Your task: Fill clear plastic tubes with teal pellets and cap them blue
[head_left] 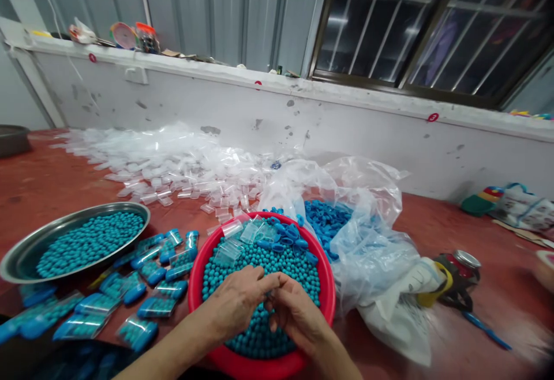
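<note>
A red basin [329, 288] full of round teal beads [259, 337] stands in front of me. Over its middle, my left hand [239, 298] and my right hand [296, 309] meet with fingers closed and fingertips together. Whatever they pinch is hidden behind the fingers. Several clear plastic sleeves [229, 251] lie on the beads at the basin's back left. Beside them, against the back right wall, sits a small heap of blue caps [283, 237].
Filled bead packs [158, 306] with blue caps lie left of the basin, near a metal dish [147, 214] of teal beads. Behind spreads a pile of clear sleeves [173, 164]. To the right are a plastic bag [372, 247] with blue caps, a lidded jar [467, 260] and a blue stick [487, 329].
</note>
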Demonstrator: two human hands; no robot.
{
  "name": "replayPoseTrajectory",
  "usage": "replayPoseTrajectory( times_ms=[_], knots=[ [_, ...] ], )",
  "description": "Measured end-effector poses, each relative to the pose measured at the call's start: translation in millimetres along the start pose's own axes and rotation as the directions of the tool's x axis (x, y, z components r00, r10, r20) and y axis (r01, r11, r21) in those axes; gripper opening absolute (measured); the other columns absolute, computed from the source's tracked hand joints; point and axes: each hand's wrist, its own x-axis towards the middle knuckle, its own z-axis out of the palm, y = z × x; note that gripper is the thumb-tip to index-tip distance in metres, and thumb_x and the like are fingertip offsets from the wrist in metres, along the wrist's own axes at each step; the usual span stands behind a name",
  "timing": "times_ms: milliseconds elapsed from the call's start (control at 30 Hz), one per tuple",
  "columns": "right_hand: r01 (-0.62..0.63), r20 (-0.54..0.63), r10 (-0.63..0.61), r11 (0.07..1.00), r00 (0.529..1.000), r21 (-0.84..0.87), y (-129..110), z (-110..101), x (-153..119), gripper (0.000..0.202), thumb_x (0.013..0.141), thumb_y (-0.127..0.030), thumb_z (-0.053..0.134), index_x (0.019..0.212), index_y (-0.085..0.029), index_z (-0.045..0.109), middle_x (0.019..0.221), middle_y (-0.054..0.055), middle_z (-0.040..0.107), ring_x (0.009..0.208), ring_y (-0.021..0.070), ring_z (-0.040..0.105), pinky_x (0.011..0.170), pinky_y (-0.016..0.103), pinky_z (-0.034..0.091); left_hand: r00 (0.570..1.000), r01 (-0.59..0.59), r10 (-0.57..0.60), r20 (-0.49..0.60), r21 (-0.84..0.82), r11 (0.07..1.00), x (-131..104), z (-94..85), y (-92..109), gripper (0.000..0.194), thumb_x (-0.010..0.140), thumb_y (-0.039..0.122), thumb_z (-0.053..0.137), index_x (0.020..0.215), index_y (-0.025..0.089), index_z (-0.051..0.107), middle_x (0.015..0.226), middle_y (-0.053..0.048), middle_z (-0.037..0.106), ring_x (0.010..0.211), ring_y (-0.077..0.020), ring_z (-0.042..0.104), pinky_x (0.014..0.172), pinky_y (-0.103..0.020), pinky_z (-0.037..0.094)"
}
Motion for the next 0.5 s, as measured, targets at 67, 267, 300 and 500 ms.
replayPoseTrajectory(
  times_ms=[67,267,300,500],
  knots=[
    [-0.009,0.009,0.009,1.000,1.000,-0.004,0,-1,0,0.017,0.065,-0.020,0.066,0.076,-0.013,0.055,0.059,-0.003,0.051,0.046,0.0056,0.046,0.035,0.014,0.045,0.999,-0.027,0.028,0.031,-0.031,0.999,0,-3.0,1,0.041,0.076,0.009,0.040,0.109,0.030,0.051,0.084,-0.002,0.055,0.078,-0.0174,0.049,0.069,-0.026,0.037],
    [-0.001,0.030,-0.001,0.999,1.000,0.046,0,2,-2,0.014,0.066,-0.018,0.063,0.078,-0.013,0.058,0.065,-0.001,0.054,0.052,0.0069,0.049,0.038,0.016,0.048,0.999,-0.026,0.026,0.020,-0.007,1.000,0,-5.5,1,0.043,0.076,0.011,0.042,0.113,0.032,0.050,0.085,-0.002,0.056,0.079,-0.0179,0.050,0.069,-0.027,0.038],
    [-0.007,0.037,0.005,0.999,0.999,0.053,-1,3,-2,0.015,0.068,-0.019,0.063,0.080,-0.013,0.058,0.065,0.000,0.054,0.052,0.0072,0.050,0.038,0.016,0.048,0.999,-0.027,0.027,0.025,-0.014,1.000,0,-7.3,2,0.042,0.076,0.010,0.042,0.111,0.031,0.051,0.086,-0.002,0.056,0.080,-0.0178,0.051,0.070,-0.026,0.038],
    [0.012,0.003,-0.013,0.996,1.000,0.088,-2,6,4,0.015,0.067,-0.020,0.063,0.079,-0.012,0.060,0.060,-0.002,0.053,0.045,0.0054,0.046,0.033,0.014,0.044,0.999,0.008,-0.004,0.038,-0.096,0.995,8,-16.0,7,0.031,0.074,0.010,0.042,0.100,0.023,0.053,0.090,-0.001,0.060,0.086,-0.0166,0.055,0.076,-0.026,0.039]
  ],
)
